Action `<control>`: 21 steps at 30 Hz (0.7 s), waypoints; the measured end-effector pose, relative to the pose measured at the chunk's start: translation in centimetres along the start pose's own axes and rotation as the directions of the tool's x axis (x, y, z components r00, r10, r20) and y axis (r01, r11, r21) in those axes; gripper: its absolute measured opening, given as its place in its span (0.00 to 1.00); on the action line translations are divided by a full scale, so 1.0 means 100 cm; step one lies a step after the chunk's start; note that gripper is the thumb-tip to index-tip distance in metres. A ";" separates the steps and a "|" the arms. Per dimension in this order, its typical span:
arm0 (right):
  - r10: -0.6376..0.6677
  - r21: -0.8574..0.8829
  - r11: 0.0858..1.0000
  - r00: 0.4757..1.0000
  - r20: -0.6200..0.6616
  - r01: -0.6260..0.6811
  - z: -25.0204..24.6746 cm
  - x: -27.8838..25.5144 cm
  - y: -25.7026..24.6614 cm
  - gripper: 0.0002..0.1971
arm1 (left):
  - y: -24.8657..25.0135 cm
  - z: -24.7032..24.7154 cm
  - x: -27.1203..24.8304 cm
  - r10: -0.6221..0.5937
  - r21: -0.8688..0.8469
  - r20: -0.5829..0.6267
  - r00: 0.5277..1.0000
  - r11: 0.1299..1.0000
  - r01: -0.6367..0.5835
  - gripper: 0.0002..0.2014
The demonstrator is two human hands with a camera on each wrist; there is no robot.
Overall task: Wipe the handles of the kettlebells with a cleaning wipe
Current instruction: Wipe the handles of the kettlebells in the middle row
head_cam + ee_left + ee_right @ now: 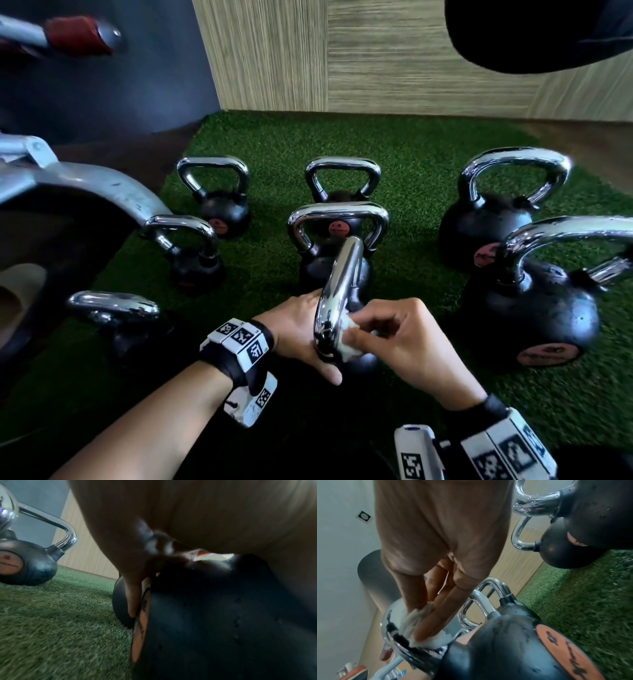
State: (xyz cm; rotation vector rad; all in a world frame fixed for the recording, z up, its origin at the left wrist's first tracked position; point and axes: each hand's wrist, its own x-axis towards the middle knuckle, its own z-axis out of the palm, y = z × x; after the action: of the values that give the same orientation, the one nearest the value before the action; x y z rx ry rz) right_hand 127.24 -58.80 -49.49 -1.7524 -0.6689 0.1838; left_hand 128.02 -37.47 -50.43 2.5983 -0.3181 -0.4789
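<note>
Several black kettlebells with chrome handles stand on green turf. The nearest centre kettlebell has its handle end-on to me. My right hand pinches a crumpled white wipe against the near lower bend of that handle; in the right wrist view the wipe is pressed on the chrome handle just above the ball. My left hand cups the ball from the left, thumb on the near side. One of its fingers lies by the orange label.
More kettlebells stand around: two small ones at the back, two on the left, two large ones on the right. A grey machine frame juts in from the left. A wood-panel wall closes the back.
</note>
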 end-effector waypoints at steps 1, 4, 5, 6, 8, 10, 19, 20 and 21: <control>0.005 -0.046 0.999 0.999 0.042 -0.003 0.002 -0.003 0.002 0.06 | 0.000 0.001 -0.002 -0.008 0.004 -0.003 1.000 1.000 0.008 0.33; 0.001 -0.226 0.974 0.999 0.048 0.010 0.008 -0.012 0.015 0.08 | 0.001 0.003 -0.007 -0.013 -0.022 -0.019 1.000 1.000 0.013 0.38; -0.009 -0.253 0.967 0.999 0.045 0.020 0.009 -0.013 0.019 0.07 | 0.001 0.004 -0.009 -0.013 -0.029 -0.027 1.000 1.000 0.012 0.39; -0.026 -0.276 0.960 0.998 0.055 0.040 0.008 -0.013 0.020 0.06 | 0.002 0.005 -0.011 -0.015 -0.032 -0.028 1.000 0.999 0.014 0.40; -0.097 -0.345 0.930 0.990 0.106 0.128 0.007 -0.009 0.021 0.05 | 0.003 0.006 -0.014 0.016 -0.021 -0.023 1.000 1.000 -0.017 0.43; -0.128 -0.424 0.883 0.972 0.194 0.201 0.008 0.001 0.020 0.05 | 0.003 0.008 -0.015 0.070 0.026 -0.016 0.997 0.997 -0.070 0.45; -0.096 -0.081 0.986 0.896 0.434 0.145 0.004 0.019 0.000 0.13 | -0.009 0.015 -0.013 0.190 -0.022 -0.080 0.978 0.981 -0.193 0.53; -0.073 -0.091 0.988 0.894 0.442 0.126 0.004 0.021 0.002 0.09 | -0.008 0.015 -0.013 0.203 -0.019 -0.078 0.976 0.979 -0.205 0.52; -0.040 -0.130 0.986 0.894 0.445 0.109 0.004 0.023 0.005 0.08 | -0.008 0.015 -0.013 0.210 0.003 -0.070 0.975 0.978 -0.210 0.50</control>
State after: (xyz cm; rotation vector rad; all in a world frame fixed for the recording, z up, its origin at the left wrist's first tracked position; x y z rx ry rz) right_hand 129.14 -57.33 -49.55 -1.8422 -1.1035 0.5004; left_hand 126.35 -37.06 -51.71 2.5336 -0.5604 -0.3130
